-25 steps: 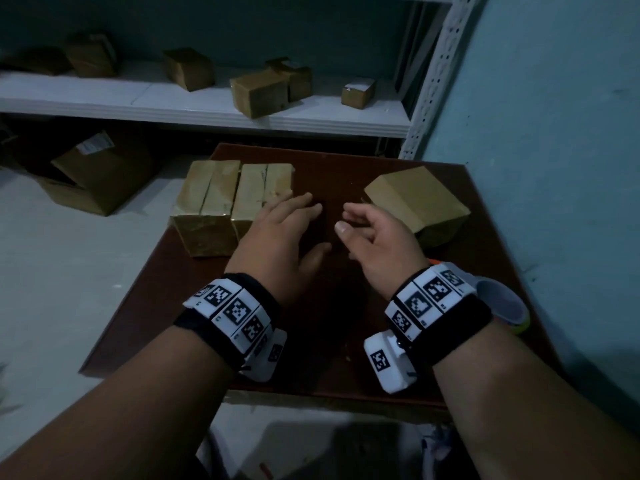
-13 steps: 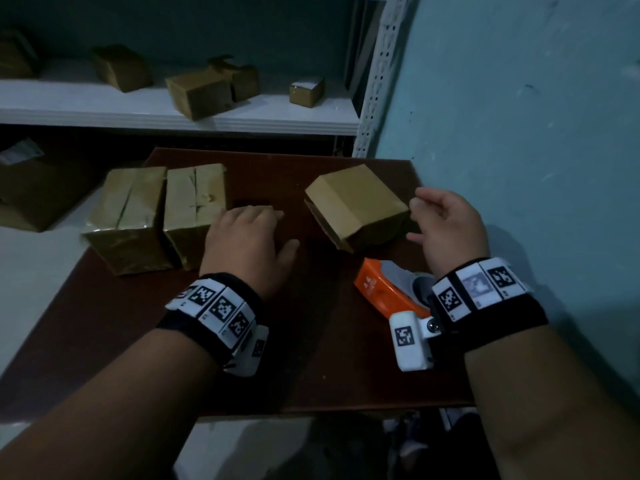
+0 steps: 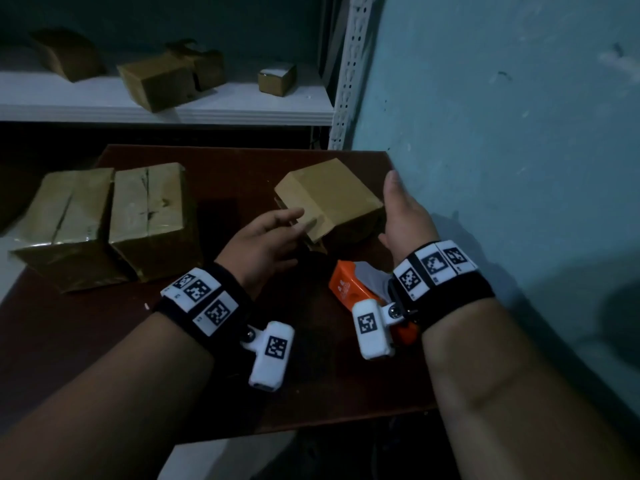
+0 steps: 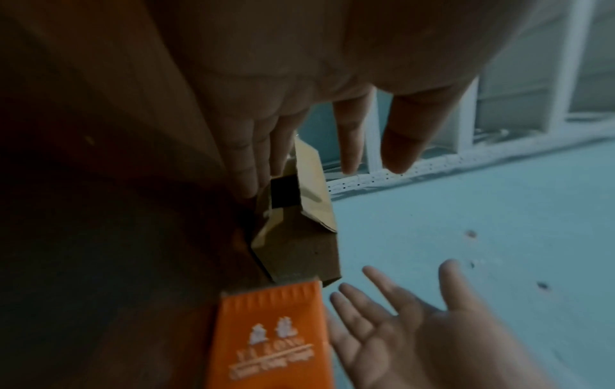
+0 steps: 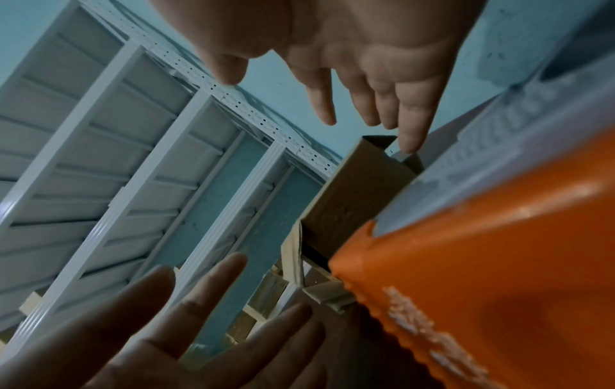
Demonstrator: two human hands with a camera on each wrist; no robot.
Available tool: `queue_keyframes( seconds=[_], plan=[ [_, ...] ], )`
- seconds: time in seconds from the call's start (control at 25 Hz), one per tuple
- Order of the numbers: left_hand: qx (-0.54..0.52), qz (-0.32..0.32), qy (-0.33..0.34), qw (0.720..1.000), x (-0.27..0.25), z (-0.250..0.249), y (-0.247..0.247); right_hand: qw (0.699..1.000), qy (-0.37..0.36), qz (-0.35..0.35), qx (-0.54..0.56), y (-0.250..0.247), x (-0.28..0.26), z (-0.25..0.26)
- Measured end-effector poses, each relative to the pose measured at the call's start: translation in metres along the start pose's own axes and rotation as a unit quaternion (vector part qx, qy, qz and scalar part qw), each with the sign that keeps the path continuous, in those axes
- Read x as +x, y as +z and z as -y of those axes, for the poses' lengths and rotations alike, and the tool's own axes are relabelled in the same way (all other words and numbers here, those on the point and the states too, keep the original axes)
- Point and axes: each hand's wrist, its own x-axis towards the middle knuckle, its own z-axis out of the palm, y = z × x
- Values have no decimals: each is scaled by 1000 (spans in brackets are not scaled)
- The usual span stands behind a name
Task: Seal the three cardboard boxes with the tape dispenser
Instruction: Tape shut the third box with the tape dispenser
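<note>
From the head view, the left hand (image 3: 263, 245) reaches to the near-left face of the tilted cardboard box (image 3: 332, 195), fingers (image 3: 287, 216) straight and relaxed, tips touching its loose flaps. The right hand (image 3: 403, 216) stands edge-up against the box's right side, fingers extended, holding nothing — the two hands bracket the box, likely to turn it so the open flaps face up. The orange tape dispenser (image 3: 349, 285) lies on the table (image 3: 86, 334) just near of the box, under the right wrist, within easy reach. Two more boxes (image 3: 110, 220) sit side by side at the left, their top seams looking glossy, perhaps already taped.

From the left wrist, the left hand's fingers (image 4: 253, 158) lie straight along the box (image 4: 299, 237); its end flaps gape, unsealed. The right hand (image 4: 416, 329) shows an open palm beside the dispenser (image 4: 266, 337).

From the right wrist, the right hand's fingers (image 5: 409, 118) point at the box (image 5: 349, 200), not curled round it; the dispenser (image 5: 482, 276) fills the near right.
</note>
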Motion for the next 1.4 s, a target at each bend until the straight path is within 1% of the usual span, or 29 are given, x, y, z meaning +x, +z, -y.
queue_keyframes(
  seconds=[0.08, 0.12, 0.2, 0.36, 0.44, 0.56, 0.72, 0.8, 0.88, 1.04, 1.2, 1.32, 1.4],
  plan=[
    [-53, 19, -19, 998, 5, 1, 4, 1000, 16, 5, 3, 2, -1, 3],
    [-78, 14, -29, 996, 7, 2, 5, 1000, 21, 10, -2, 3, -1, 3],
    [-111, -14, -34, 993, 10, 4, 5, 1000, 18, 14, -14, 4, 1, 2],
    [-137, -89, -8, 987, 10, 5, -6, 1000, 2, 12, -22, 8, -5, 1],
    [-159, -112, 4, 981, 4, 1, -11, 1000, -8, 20, -22, 14, -6, -1],
    [-124, -138, 33, 982, -10, -4, -11, 996, -36, 51, -56, 22, -13, 0],
    [-57, -158, 104, 980, -32, -16, -11, 990, -70, 84, -94, 26, -22, -4],
    [-43, -150, 137, 978, -42, -24, -16, 987, -93, 76, -107, 30, -30, -6],
    [-24, -139, 176, 974, -51, -29, -19, 988, -103, 62, -100, 33, -37, -6],
    [9, -116, 233, 965, -73, -31, -18, 993, -95, 59, -27, 37, -53, -2],
    [35, -94, 256, 961, -90, -25, -24, 994, -91, 49, 29, 44, -69, -8],
    [23, -115, 250, 961, -96, -22, -33, 993, -90, 46, 59, 46, -79, -11],
    [-8, -126, 231, 965, -98, -22, -37, 992, -88, 29, 82, 46, -87, -11]
  ],
)
